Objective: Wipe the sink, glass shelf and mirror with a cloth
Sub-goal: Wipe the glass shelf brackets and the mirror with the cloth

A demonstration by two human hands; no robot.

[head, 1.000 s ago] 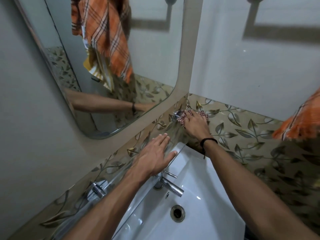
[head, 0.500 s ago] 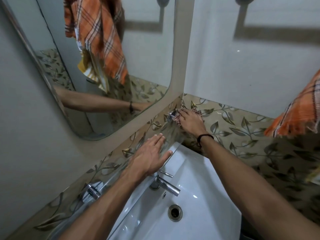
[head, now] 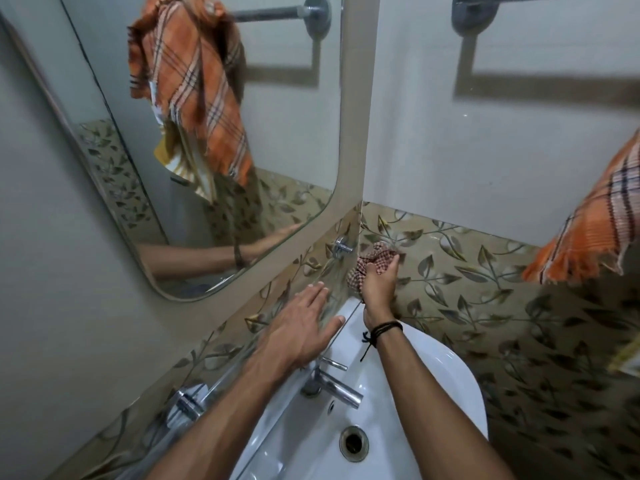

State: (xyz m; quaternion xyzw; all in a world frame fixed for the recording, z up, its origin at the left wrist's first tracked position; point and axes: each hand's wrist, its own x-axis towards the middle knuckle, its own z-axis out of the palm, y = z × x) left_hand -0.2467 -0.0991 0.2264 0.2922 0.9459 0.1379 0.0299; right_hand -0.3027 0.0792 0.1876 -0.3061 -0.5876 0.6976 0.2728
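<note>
Item: left hand [head: 301, 327]. It lay palm down, fingers straight and close together, thumb out to the side, flat on the clear glass shelf [head: 337, 282]. It held nothing.

Item: right hand [head: 379, 285]. Fingers and thumb were curled round a bunched red-and-white checked cloth [head: 372, 263], gripping it. A black cord wristband [head: 384, 329] sat on the wrist, one loose end hanging over the basin.

Item: red-and-white checked cloth. It was at the far right end of the glass shelf, in the corner where the two walls met, pressed against the leaf-patterned wall tiles [head: 485, 289]. It was just beside the round chrome shelf bracket [head: 341, 247], and whether it touched the bracket could not be told.

Item: clear glass shelf. It ran along the left wall above the basin's back edge, between that bracket and a second chrome bracket [head: 188, 401] nearer the camera.

Item: rounded-corner wall mirror [head: 284, 133]. It hung above the shelf and reflected an arm with a wristband and a hanging plaid towel.

Item: white ceramic sink [head: 433, 393]. It stood below the shelf, with a chrome tap [head: 332, 382] at its back and a round metal drain [head: 354, 443] in the bowl. Both forearms reached over it.

Item: orange plaid towel with a frayed fringe [head: 595, 230]. It hung at the right edge of the view, well apart from both hands.

Item: chrome towel rail mount [head: 474, 8]. It was fixed high on the right wall.
</note>
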